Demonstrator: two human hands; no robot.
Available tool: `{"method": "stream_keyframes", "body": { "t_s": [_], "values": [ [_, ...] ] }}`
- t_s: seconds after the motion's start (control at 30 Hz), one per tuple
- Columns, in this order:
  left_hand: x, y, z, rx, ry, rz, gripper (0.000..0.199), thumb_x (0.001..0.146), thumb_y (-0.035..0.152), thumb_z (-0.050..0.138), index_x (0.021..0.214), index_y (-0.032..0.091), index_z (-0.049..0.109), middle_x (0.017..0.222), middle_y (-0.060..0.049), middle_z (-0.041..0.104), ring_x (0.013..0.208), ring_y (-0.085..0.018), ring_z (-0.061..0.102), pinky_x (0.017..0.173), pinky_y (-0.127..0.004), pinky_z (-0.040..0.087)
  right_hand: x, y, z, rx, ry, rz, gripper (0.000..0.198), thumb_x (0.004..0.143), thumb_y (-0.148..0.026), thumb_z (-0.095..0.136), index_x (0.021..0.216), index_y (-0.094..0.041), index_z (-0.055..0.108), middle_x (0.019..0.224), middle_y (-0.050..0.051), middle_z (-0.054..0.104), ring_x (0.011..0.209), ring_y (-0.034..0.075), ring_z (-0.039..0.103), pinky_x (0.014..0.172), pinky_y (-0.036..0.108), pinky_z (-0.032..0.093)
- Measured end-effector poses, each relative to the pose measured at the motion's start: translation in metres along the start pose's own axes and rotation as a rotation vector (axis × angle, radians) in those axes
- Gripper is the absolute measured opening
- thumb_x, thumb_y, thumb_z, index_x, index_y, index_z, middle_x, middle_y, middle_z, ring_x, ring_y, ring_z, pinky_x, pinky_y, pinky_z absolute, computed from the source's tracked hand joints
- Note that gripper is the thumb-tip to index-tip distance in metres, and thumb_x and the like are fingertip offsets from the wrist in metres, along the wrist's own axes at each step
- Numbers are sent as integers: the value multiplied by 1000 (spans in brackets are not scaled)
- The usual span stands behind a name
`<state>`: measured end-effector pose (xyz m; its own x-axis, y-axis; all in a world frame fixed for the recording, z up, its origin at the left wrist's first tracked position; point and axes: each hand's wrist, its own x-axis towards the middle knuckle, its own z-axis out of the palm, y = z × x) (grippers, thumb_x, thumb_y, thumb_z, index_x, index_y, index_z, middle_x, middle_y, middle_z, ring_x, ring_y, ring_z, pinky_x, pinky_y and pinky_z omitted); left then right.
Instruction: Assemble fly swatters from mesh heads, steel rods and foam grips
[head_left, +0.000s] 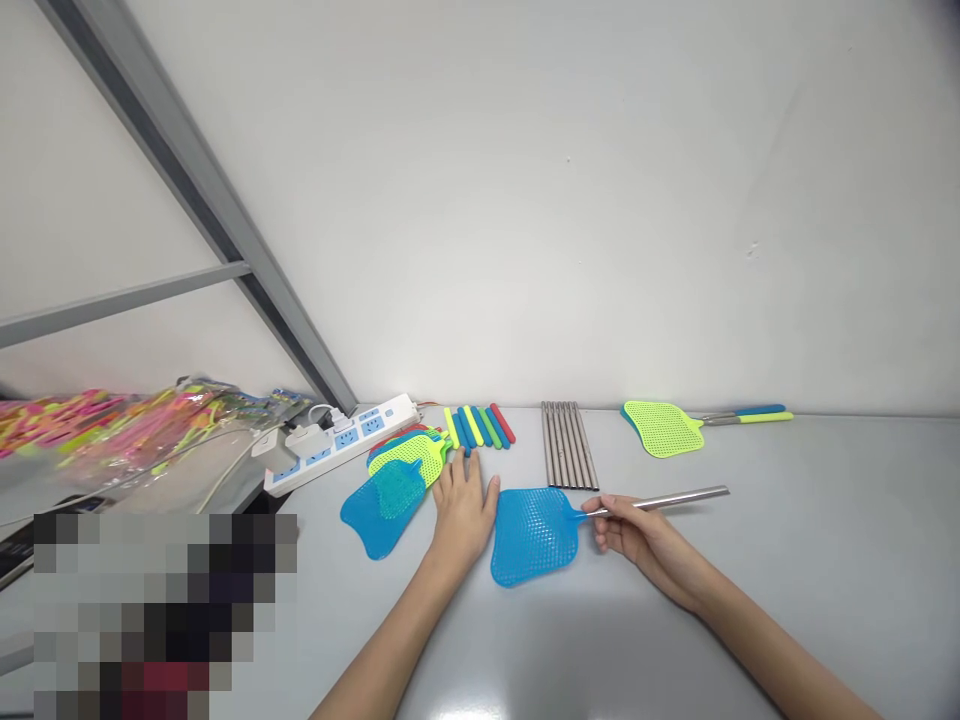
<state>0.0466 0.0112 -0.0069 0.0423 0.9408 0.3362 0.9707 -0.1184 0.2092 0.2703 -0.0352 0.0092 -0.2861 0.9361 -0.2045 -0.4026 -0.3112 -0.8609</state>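
My right hand [630,528] pinches the metal rod [682,497] of a blue fly swatter [536,535], close to where rod and head join. The rod's far end is bare, without a coloured grip. My left hand [463,508] reaches forward with fingers stretched out. Its fingertips are at the near ends of a row of coloured handle grips [480,427]; I cannot tell whether they touch. Left of that hand lie loose swatter heads, a blue head [381,510] overlapping a yellow-green head [409,457], with a red edge beneath.
Several metal rods [570,445] lie side by side near the wall. Swatters with grips, a yellow-green head [664,428] on top, rest at the back right. A white power strip [341,445] with plugs stands at the left. Beyond it are bagged colourful items [157,425] and a pixelated area.
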Motion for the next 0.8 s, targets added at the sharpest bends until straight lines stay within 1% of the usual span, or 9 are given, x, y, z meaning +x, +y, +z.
{"method": "stream_keyframes", "body": {
  "t_s": [0.13, 0.27, 0.37, 0.47, 0.57, 0.7, 0.8],
  "values": [
    [-2, 3, -2, 36, 12, 1, 44, 82, 36, 28, 118, 15, 41, 122, -14, 38, 110, -28, 33, 87, -42, 28, 0, 0, 0, -6, -7, -11, 26, 76, -33, 48, 80, -13, 64, 63, 4, 51, 62, 14, 46, 63, 29, 37],
    [-1, 2, -1, 42, 4, -8, 46, 82, 37, 27, 123, 16, 36, 120, -16, 38, 111, -29, 32, 86, -42, 28, 0, 0, 0, -28, -8, -12, 22, 75, -33, 51, 80, -14, 63, 61, 2, 50, 61, 12, 45, 61, 28, 36],
    [0, 2, 0, 46, 0, -12, 48, 82, 38, 28, 123, 14, 37, 120, -18, 39, 111, -30, 32, 86, -43, 28, -1, 0, 0, -71, -16, -9, 17, 71, -28, 57, 82, -16, 63, 62, 1, 51, 61, 11, 45, 63, 26, 36],
    [0, 2, -1, 43, 14, -15, 48, 82, 38, 29, 121, 12, 39, 120, -18, 40, 111, -29, 33, 86, -43, 27, -2, 0, -1, -102, -30, -6, 17, 70, -25, 59, 84, -17, 62, 61, 1, 51, 62, 11, 45, 64, 26, 35],
    [-2, 2, -7, 33, 24, -29, 45, 81, 37, 30, 117, 13, 43, 116, -16, 45, 109, -28, 36, 86, -41, 27, -1, 2, -4, -109, -34, -4, 18, 71, -26, 58, 85, -17, 63, 62, 1, 51, 62, 11, 45, 65, 26, 35],
    [-4, 4, -16, -23, 33, -63, 42, 81, 37, 31, 110, 13, 49, 102, -12, 55, 100, -26, 44, 83, -39, 30, 1, 3, -6, -77, -34, -2, 18, 70, -28, 59, 83, -16, 63, 63, 1, 50, 61, 11, 44, 62, 27, 35],
    [-6, 5, -23, -93, 56, -64, 37, 81, 37, 33, 103, 15, 52, 97, -11, 58, 94, -24, 49, 80, -37, 31, 2, 3, -6, -64, -38, -11, 20, 71, -29, 58, 84, -15, 63, 62, 2, 49, 60, 11, 43, 61, 26, 35]
  ]
}}
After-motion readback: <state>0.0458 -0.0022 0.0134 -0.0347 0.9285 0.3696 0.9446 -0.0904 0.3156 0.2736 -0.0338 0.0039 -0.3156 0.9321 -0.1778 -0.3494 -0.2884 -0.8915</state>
